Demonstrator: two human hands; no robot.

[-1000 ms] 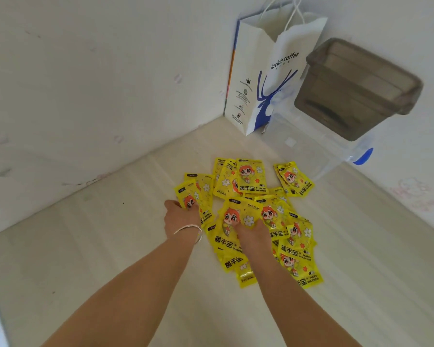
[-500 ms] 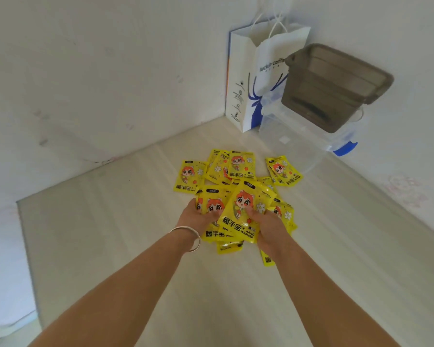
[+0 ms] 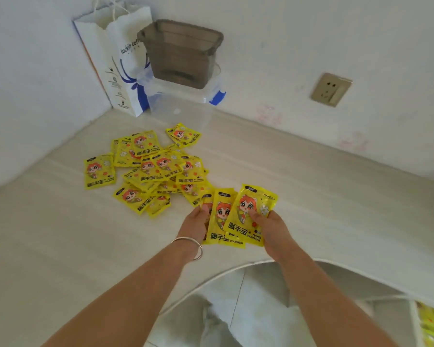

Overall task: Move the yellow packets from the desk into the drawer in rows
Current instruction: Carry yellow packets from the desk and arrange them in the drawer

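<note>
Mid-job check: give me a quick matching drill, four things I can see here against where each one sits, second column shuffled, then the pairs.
Things:
1. fanned packets
2. grey bin
3. paper bag
4. wall socket

Places:
A. in the corner, left of the clear box
B. held in both hands, left hand and right hand
C. on the wall at right
D. on top of the clear box

Pairs: 1-B, 2-D, 3-A, 4-C
</note>
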